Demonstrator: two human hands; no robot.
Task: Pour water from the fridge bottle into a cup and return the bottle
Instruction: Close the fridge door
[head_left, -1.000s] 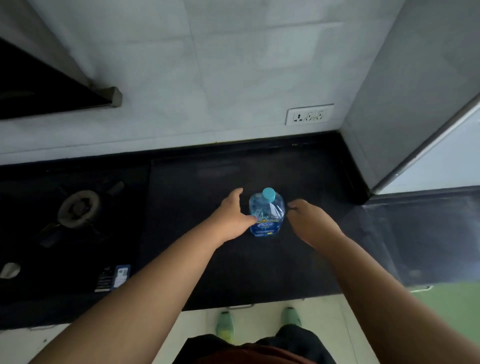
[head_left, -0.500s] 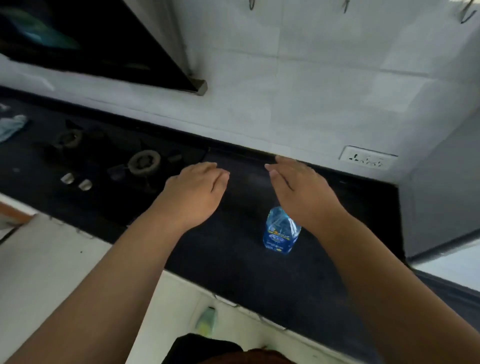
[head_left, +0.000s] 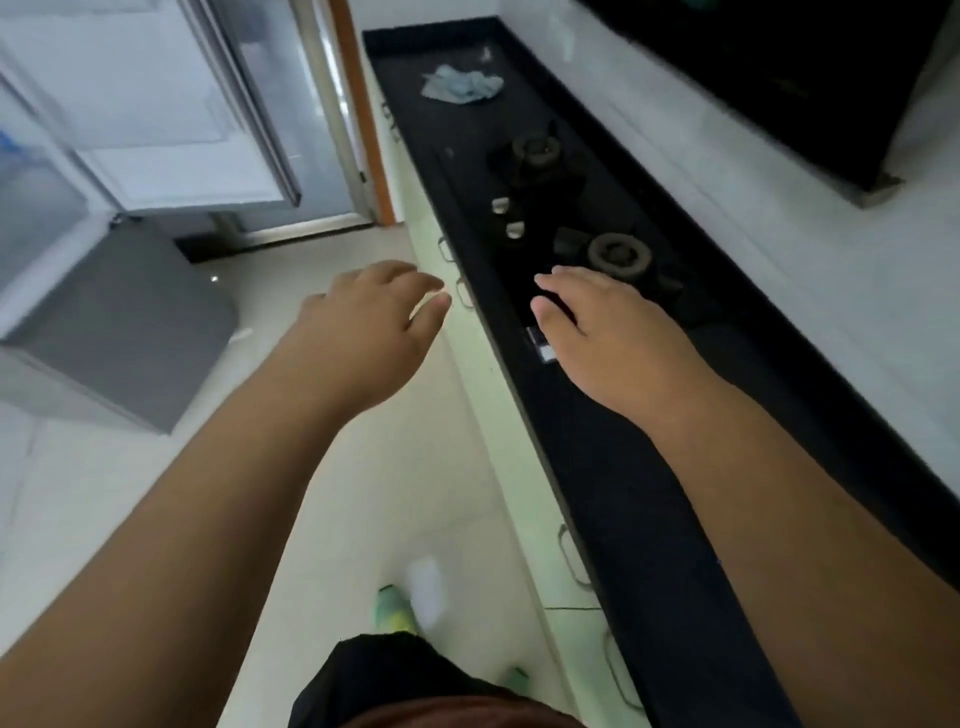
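two empty hands out in front of me, no bottle and no cup anywhere in view.

my left hand (head_left: 371, 325) hangs over the pale glossy floor tiles (head_left: 395, 467) with its fingers loose and lightly curled, holding nothing; my right hand (head_left: 602, 332) floats above the long black polished stone desk (head_left: 639, 493), fingers straight and spread, also holding nothing. i cannot tell where the water bottle stands now, since it lies outside this view. the grey-and-white fridge with its door swung open (head_left: 156, 119) sits ahead and to my left, so my left hand is the nearer one to it. along the desk run two dark cast-metal gas burners (head_left: 618, 254) and, at the far end, a crumpled pale blue cloth (head_left: 460, 85).
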